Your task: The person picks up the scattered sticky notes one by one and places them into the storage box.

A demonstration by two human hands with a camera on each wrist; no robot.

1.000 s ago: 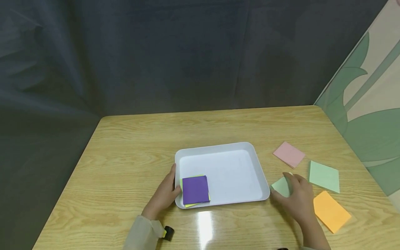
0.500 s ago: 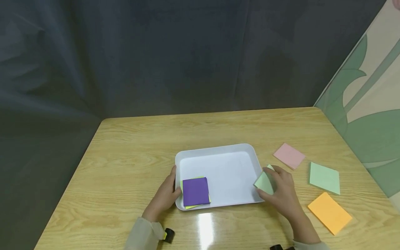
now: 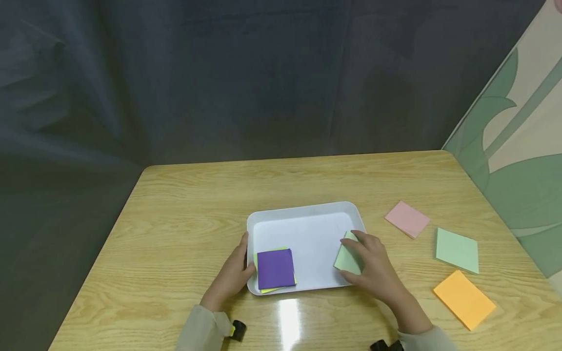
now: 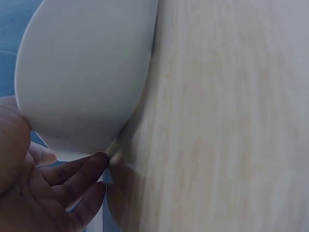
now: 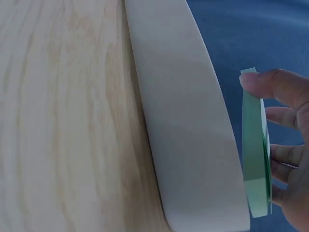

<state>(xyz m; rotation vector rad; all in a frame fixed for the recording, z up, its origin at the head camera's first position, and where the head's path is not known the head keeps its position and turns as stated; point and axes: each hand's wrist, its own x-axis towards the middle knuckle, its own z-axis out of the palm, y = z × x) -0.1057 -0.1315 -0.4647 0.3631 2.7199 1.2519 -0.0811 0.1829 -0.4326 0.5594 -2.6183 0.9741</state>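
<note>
A white tray point(image 3: 307, 209) lies on the wooden table. My left hand point(image 3: 229, 273) grips its left end, thumb over the rim and fingers against the outer side; the left wrist view shows those fingertips point(image 4: 99, 159) low on the tray wall. Pinched by its edges in my right hand point(image 3: 373, 268) is a light green sticky note pad point(image 3: 349, 256), over the tray's right part. In the right wrist view, the thumb point(image 5: 251, 82) presses one edge of this pad, just beyond the tray rim. A purple square pad point(image 3: 275, 269) sits on a yellow one point(image 3: 269, 290) in the tray's near left corner.
Right of the tray lie a pink pad point(image 3: 408, 219), a second light green pad point(image 3: 457, 250) and an orange pad point(image 3: 465, 300). A dark curtain point(image 3: 281, 87) hangs behind the table point(image 3: 184, 209), and a patterned panel point(image 3: 527, 185) stands at the right.
My right hand has carried the light green sticky note pad leftward from the table beside the tray, across the rim, to above the tray's right part. My left hand has stayed at the tray's left end.
</note>
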